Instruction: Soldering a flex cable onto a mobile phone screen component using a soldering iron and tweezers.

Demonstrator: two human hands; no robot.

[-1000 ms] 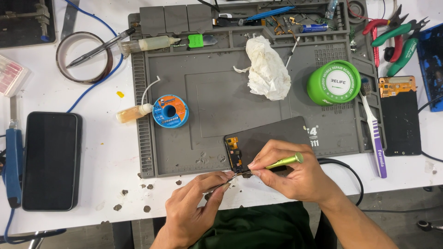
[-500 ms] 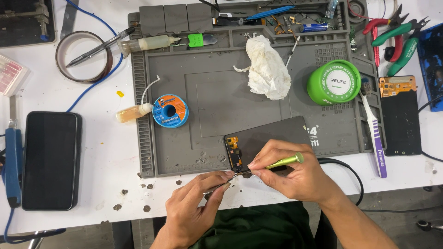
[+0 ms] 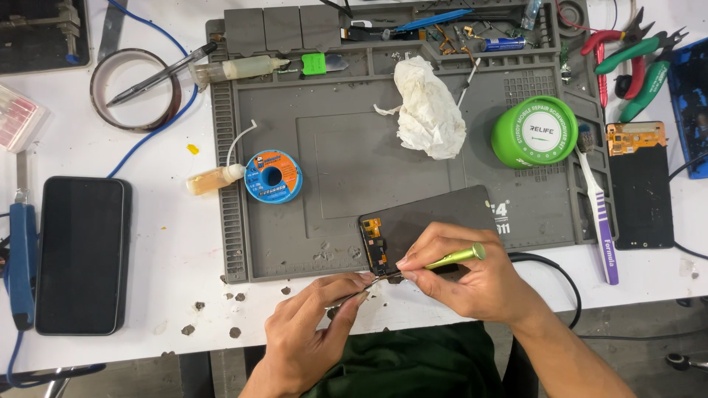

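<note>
While the frames a second and half a second back show the same pose, nothing has shifted: both hands hold position at the near edge of the grey work mat [image 3: 339, 169], so this reads as steady fine work on one spot, not a move between steps. Right hand [image 3: 479, 284] is clenched around a green-handled tool [image 3: 453, 257], tip angled down-left to the lower end of the dark phone screen panel [image 3: 428, 225]. Left hand [image 3: 313, 332] pinches thin metal tweezers [image 3: 361, 289], tips meeting the tool tip just below the orange flex board [image 3: 375, 247] on the panel's left end. Panel lies flat on the mat's near-right part, tilted slightly, partly under the right fingers. Cannot tell what, if anything, the tweezers grip; too small. Around it: crumpled white tissue [image 3: 426, 109], green round case [image 3: 535, 133], blue solder spool [image 3: 273, 177], small amber bottle [image 3: 210, 179], toothbrush [image 3: 599, 210] on the mat's right edge. Black phone [image 3: 81, 254] lies well apart on the white tabletop [image 3: 147, 221], left.
</note>
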